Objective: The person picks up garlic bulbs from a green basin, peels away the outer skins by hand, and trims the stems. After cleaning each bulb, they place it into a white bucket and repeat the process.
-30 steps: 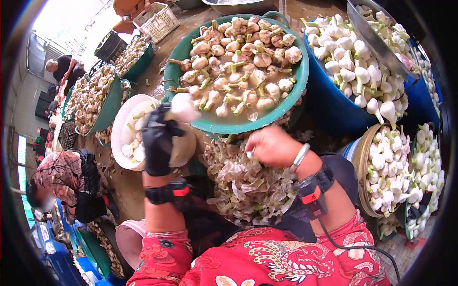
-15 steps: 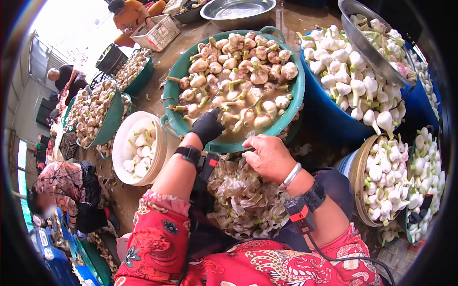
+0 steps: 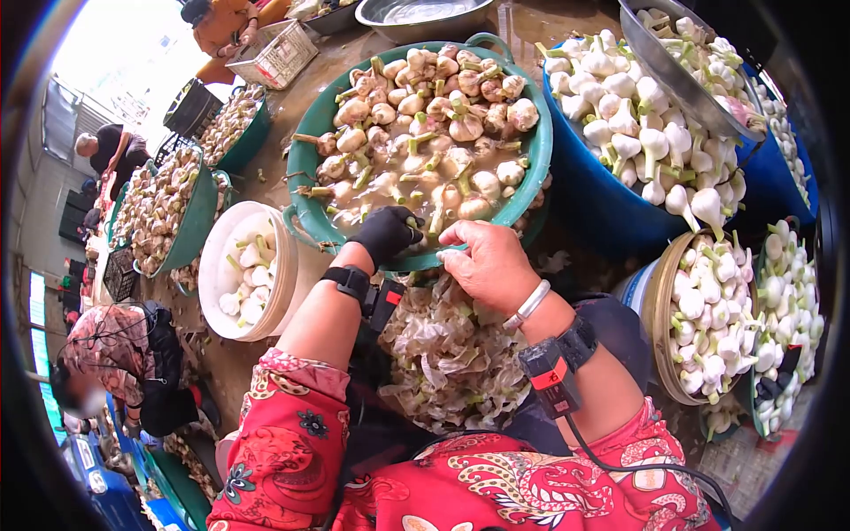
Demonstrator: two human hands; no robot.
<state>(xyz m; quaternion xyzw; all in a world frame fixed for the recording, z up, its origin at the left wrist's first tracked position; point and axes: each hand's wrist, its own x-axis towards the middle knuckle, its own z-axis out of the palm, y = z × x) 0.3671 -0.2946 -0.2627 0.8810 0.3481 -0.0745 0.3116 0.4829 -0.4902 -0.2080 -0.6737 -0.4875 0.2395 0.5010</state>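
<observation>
A green tub (image 3: 542,168) holds garlic bulbs (image 3: 465,124) in murky water. My left hand (image 3: 386,235), in a black glove, is at the tub's near edge, its fingers closed around a greenish garlic stem, with the bulb mostly hidden. Just right of it, my bare right hand (image 3: 487,265) is over the rim with thumb and forefinger brought together; what lies between them is too small to tell. Beneath both hands is a heap of papery garlic peelings (image 3: 452,363). On the left, a white bucket (image 3: 297,274) contains peeled white bulbs (image 3: 255,274).
Blue barrels (image 3: 584,186) of white garlic stand at the right, a metal basin (image 3: 651,62) resting on one. Below them is a beige-rimmed bucket (image 3: 666,327) of garlic. More tubs of garlic (image 3: 159,203) and several people (image 3: 106,354) are at the left.
The view has shifted slightly, moving the tubs up and left. My left fingers now show a greenish stem between them. My right hand remains pinched near the rim.
</observation>
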